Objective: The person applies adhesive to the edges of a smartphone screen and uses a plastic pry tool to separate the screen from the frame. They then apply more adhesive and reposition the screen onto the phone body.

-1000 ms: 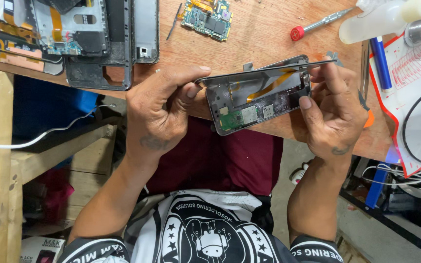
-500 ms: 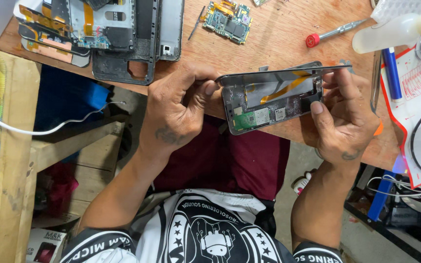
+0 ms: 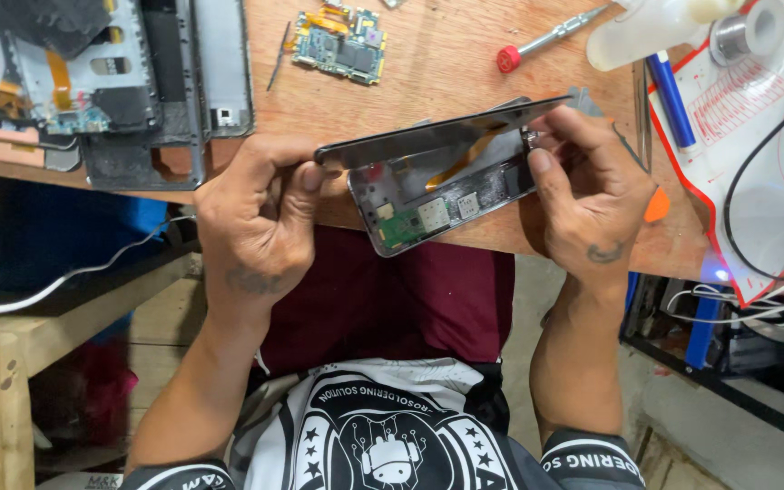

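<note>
Wooden tabletop (image 3: 465,54), cluttered: circuit board (image 3: 338,45) and red-handled screwdriver (image 3: 546,41) at far side. An opened phone (image 3: 442,186) is held at near edge; left hand (image 3: 251,227) fingers pinch the lifted screen (image 3: 437,132), right hand (image 3: 592,195) fingers grip the frame's right end.

Opened phone (image 3: 437,195): silver frame, interior facing up, held over the near edge of the worktop, tilted; green circuit board at its lower left end, small metal shields mid-body, orange flex ribbon running diagonally inside; dark screen panel (image 3: 428,134) lifted off the frame along the far side, hinged open like a lid, edge-on to camera.
</note>
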